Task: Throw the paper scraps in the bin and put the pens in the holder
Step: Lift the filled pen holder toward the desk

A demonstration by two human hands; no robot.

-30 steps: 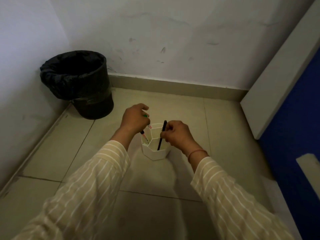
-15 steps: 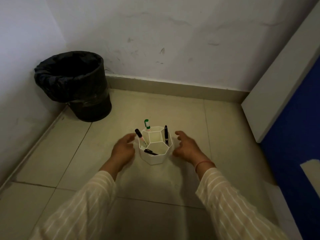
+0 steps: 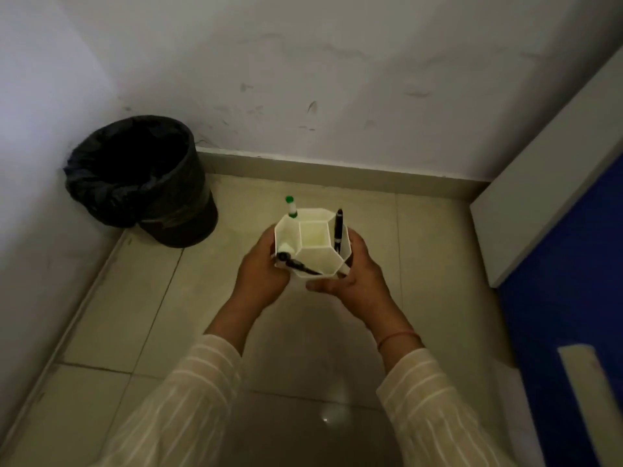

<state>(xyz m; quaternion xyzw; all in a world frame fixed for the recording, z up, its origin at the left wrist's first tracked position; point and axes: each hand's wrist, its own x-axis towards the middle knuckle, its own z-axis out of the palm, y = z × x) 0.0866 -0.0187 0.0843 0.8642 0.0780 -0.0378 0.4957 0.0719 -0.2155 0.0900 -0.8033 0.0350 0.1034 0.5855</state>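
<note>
The holder (image 3: 313, 246), a white faceted pot split into compartments, sits between both hands above the tiled floor (image 3: 135, 332), right of the black-lined bin (image 3: 141, 180) that stands in the far left corner. The left hand (image 3: 261, 276) cups its left wall and the right hand (image 3: 357, 278) its right wall, fingers wrapped round the sides and pressed to the plastic, the right thumb tucked under the near edge. A green-capped marker (image 3: 290, 207) stands in the far left compartment, a black pen (image 3: 338, 230) stands upright in the right one, and a black-capped marker (image 3: 296, 263) leans out low over the near left rim. No paper scraps show on the floor; the bin's inside is too dark to read.

The holder looks like thin rigid plastic, light even when loaded, smooth and a little slippery, so a two-sided hold low on the walls suits it. Tipping it would likely spill the leaning marker first. Keeping it level seems the main care.
</note>
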